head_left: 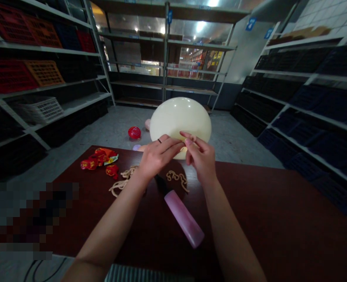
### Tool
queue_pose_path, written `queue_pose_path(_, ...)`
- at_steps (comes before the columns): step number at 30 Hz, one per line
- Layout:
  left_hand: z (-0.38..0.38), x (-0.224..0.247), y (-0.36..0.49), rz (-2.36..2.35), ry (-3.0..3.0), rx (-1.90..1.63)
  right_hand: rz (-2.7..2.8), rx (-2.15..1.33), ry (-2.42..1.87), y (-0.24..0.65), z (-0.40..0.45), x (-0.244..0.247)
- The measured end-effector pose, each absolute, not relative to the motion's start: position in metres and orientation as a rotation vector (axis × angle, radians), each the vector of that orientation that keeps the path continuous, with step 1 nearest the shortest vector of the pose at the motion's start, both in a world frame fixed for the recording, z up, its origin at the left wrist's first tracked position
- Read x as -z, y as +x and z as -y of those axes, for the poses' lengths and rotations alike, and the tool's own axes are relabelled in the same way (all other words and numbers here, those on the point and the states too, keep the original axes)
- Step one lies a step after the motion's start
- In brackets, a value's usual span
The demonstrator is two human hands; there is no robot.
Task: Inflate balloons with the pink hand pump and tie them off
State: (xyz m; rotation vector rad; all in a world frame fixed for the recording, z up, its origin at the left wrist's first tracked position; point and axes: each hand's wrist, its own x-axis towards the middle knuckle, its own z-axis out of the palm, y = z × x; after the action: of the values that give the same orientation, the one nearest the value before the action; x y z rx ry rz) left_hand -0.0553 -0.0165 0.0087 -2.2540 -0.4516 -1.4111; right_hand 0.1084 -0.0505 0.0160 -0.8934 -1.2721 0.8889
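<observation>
A large pale cream balloon [180, 115], fully blown up, stands just beyond my hands over the table's far edge. My left hand [160, 153], with a dark ring on one finger, is closed at the balloon's near end. Facing it, my right hand [201, 154] pinches at the same spot, fingertips meeting those of the left. The balloon's neck lies between them, mostly hidden by the fingers. A pink cylindrical hand pump [185, 219] with a black end lies below my hands on the table. Beige cord [177, 178] lies curled near it, with more loose strands [122, 186] by my left wrist.
Red and yellow crumpled pieces [98, 158] lie on the dark table [264, 211] at the left. A red balloon [134, 132] and other small balloons rest on the floor behind. Shelves [164, 84] with crates [11, 76] line the room. Part of the left side is pixelated.
</observation>
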Motion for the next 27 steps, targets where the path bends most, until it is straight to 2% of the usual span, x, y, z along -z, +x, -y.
queue_pose_path(4, 0.013, -0.009, -0.054, 0.428, -2.337, 1.523, 1.23, -0.908, -0.804, 0.11, 0.047, -0.014)
queue_pose_path(8, 0.007, -0.009, -0.048, 0.611, -2.409, 1.997, 1.195, -1.063, -0.673, 0.108, 0.045, -0.013)
queue_pose_path(11, 0.006, -0.01, -0.039, 0.93, -2.363, 2.398, 1.324, -1.023, -0.712, 0.106, 0.046, -0.011)
queue_pose_path(13, 0.006, -0.011, -0.033, 1.158, -2.275, 2.696, 1.525, -0.821, -0.839, 0.104, 0.047, -0.008)
queue_pose_path(16, 0.009, -0.014, -0.025, 1.483, -2.117, 3.13, 1.807, -0.31, -1.018, 0.098, 0.048, -0.002)
queue_pose_path(20, 0.016, -0.019, -0.02, 1.477, -1.911, 3.662, 1.888, 0.111, -1.081, 0.086, 0.045, 0.007)
queue_pose_path(22, 0.02, -0.02, -0.017, 1.391, -1.892, 3.764, 1.849, 0.191, -1.112, 0.082, 0.043, 0.011)
queue_pose_path(27, 0.025, -0.017, -0.01, 1.401, -2.02, 3.705, 1.747, 0.246, -1.2, 0.085, 0.036, 0.02)
